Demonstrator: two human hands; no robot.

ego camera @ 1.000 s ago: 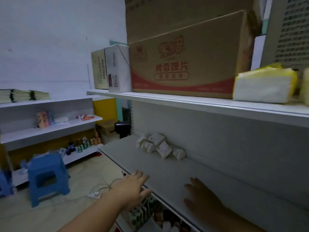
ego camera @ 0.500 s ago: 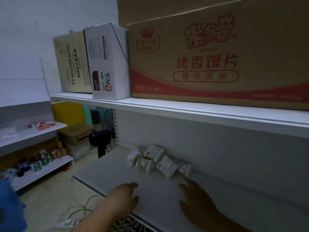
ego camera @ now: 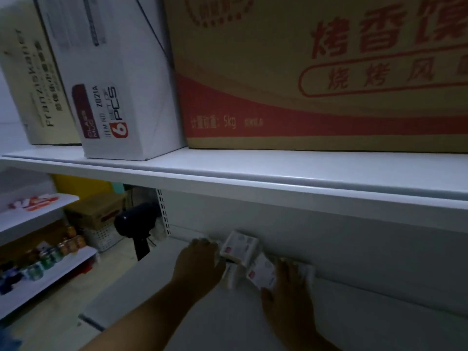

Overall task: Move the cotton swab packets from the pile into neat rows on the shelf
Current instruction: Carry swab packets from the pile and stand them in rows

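Lying at the back of the shelf [ego camera: 141, 295], the cotton swab packets [ego camera: 239, 247] are touched by the right hand [ego camera: 288, 292], laid flat with fingers straight; the left hand's [ego camera: 200, 264] grip cannot be told.

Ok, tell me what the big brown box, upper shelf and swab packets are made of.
Big brown box: cardboard, matte brown face, printed red.
Upper shelf: probably painted metal, smooth white, rolled front lip.
Swab packets: likely thin plastic film, faint sheen; too dim to be sure.

Left hand [ego camera: 200, 262] and right hand [ego camera: 288, 290] reach forward palm-down, fingers [ego camera: 285, 269] extended.
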